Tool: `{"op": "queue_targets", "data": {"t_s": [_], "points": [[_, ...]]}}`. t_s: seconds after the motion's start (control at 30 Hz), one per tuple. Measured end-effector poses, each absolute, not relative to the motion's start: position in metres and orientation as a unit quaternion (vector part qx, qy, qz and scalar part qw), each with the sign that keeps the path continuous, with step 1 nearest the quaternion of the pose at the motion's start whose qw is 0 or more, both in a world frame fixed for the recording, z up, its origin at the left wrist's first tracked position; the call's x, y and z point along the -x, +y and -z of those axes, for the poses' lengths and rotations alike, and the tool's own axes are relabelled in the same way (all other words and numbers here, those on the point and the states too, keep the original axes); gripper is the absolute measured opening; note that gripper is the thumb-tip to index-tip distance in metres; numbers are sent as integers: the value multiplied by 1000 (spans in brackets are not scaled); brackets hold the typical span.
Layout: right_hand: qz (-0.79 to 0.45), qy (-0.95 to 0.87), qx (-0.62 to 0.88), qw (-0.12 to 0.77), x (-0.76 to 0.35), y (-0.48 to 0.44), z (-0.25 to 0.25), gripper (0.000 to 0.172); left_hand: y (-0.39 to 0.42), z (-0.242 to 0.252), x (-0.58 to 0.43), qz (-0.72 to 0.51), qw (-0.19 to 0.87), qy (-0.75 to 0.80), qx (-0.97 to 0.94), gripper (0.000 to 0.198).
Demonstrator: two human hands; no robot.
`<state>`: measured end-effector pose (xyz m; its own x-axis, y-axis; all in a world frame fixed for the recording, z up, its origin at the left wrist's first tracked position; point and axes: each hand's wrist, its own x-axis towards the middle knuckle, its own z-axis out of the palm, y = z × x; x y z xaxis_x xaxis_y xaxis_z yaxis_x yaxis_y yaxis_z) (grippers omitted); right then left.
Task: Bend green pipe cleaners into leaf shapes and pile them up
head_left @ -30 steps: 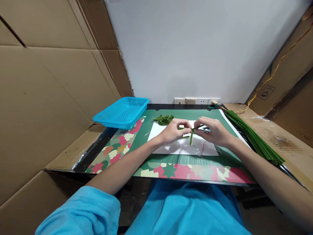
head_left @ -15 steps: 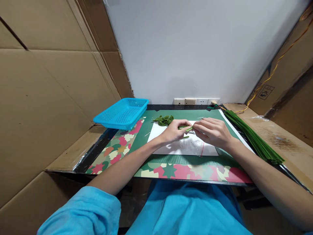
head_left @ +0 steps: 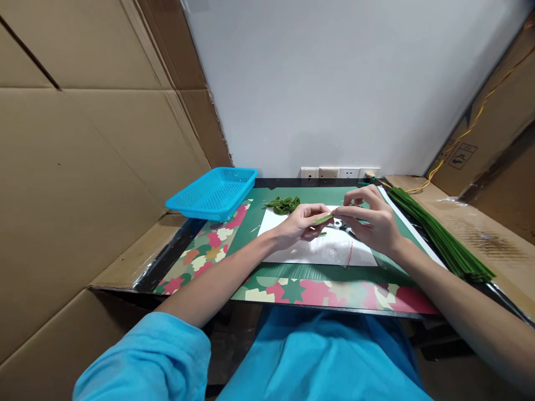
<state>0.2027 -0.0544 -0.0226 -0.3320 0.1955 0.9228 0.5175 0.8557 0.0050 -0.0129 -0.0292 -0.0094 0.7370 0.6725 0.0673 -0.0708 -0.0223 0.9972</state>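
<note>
Over a white sheet (head_left: pixel 288 254), my left hand (head_left: pixel 301 225) pinches a short green strip (head_left: pixel 324 219). My right hand (head_left: pixel 371 221) touches the strip's right end with thumb and forefinger, its other fingers raised; part of that pinch is too small to make out. Below the hands lies a small clear plastic bag (head_left: pixel 337 252) with a red edge. A black and white tool (head_left: pixel 340 225) lies partly hidden behind my right hand. Behind my left hand sits a small pile of folded green pieces (head_left: pixel 284 205).
A blue basket (head_left: pixel 215 195) stands at the back left. A bundle of long green strips (head_left: pixel 443 236) lies along the right side. Cardboard walls (head_left: pixel 96 167) flank the table, and sockets (head_left: pixel 330 173) line the back wall.
My right hand's fingers have spread and lifted, uncovering the black and white tool. The strip in my left hand shows more plainly. The whole view has shifted slightly.
</note>
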Motion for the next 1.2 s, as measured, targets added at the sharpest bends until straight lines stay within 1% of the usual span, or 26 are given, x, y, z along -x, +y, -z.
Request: {"op": "queue_targets", "data": {"t_s": [0.17, 0.3, 0.33, 0.43, 0.53, 0.7, 0.77, 0.87, 0.93, 1.07, 1.13, 1.2], "points": [[165, -819, 188, 517, -196, -56, 21, 18, -38, 1, 10, -336, 595, 243, -688, 43], [209, -821, 176, 502, -192, -56, 18, 15, -42, -7, 8, -361, 550, 258, -708, 45], [217, -821, 183, 496, -191, -56, 18, 14, -42, -8, 8, -361, 547, 258, -710, 44], [229, -828, 222, 462, -191, -54, 20, 18, -39, -7, 7, -373, 531, 249, -719, 41], [206, -828, 261, 452, -193, -49, 25, 17, -32, -2, 7, -388, 509, 251, -727, 38], [178, -844, 255, 436, -201, -43, 33, 11, -25, 7, 9, -362, 507, 239, -745, 35], [172, -842, 253, 444, -201, -42, 34, 11, -25, 8, 9, -362, 513, 242, -740, 35], [126, -830, 254, 481, -198, -45, 33, 15, -28, 8, 8, -369, 508, 250, -737, 35], [83, -818, 255, 509, -194, -48, 32, 17, -31, 6, 8, -375, 479, 258, -751, 35], [-9, -787, 280, 550, -186, -56, 25, 22, -38, 1, 8, -385, 337, 275, -814, 25], [-90, -764, 310, 559, -184, -58, 23, 26, -40, -1, 9, -384, 253, 267, -847, 21], [-198, -735, 333, 557, -182, -59, 22, 30, -39, -1, 10, -375, 179, 253, -874, 19]]}}
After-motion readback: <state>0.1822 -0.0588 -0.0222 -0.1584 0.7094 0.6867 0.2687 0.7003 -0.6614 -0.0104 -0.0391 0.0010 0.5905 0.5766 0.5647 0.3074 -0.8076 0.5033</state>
